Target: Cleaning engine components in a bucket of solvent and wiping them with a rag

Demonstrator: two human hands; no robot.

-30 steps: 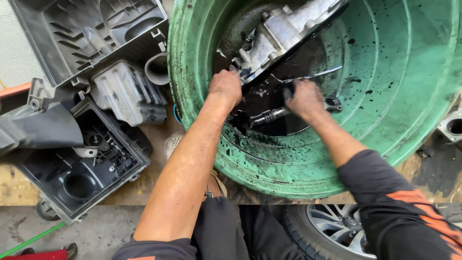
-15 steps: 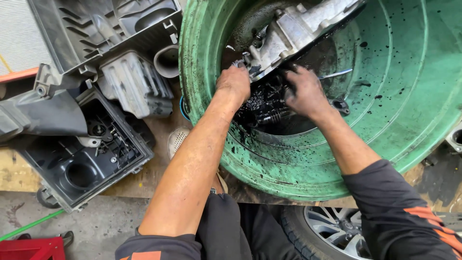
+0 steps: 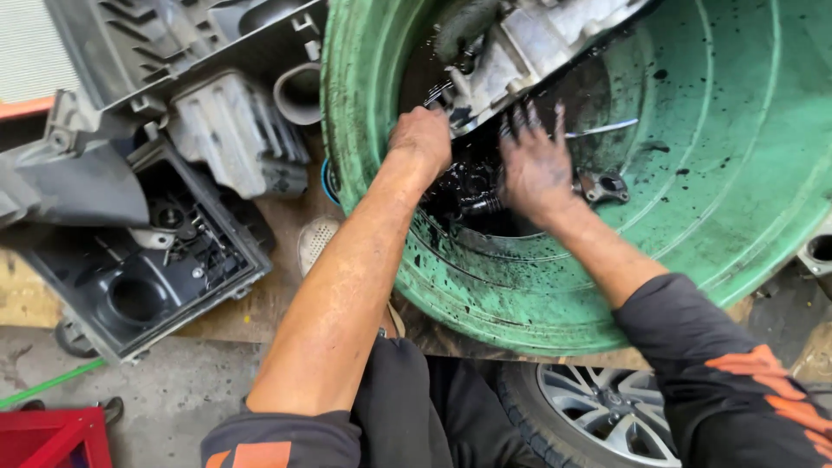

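Left hand [image 3: 422,139] clenched, right hand [image 3: 535,165] spread over oily parts [image 3: 472,195] (metal casing [image 3: 529,48] overhead) in green tub [image 3: 737,173].

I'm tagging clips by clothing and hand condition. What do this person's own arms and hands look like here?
Both hands, left and right, are bare and smeared with black grease. Dark sleeves with orange patches are pushed up, forearms bare. No gloves or watch visible.

I find bare room in the green tub [image 3: 737,173] toward three o'clock. At twelve o'clock the grey metal housing [image 3: 537,43] blocks my hands. At nine o'clock the tub's rim and the black plastic box [image 3: 130,260] close that side.
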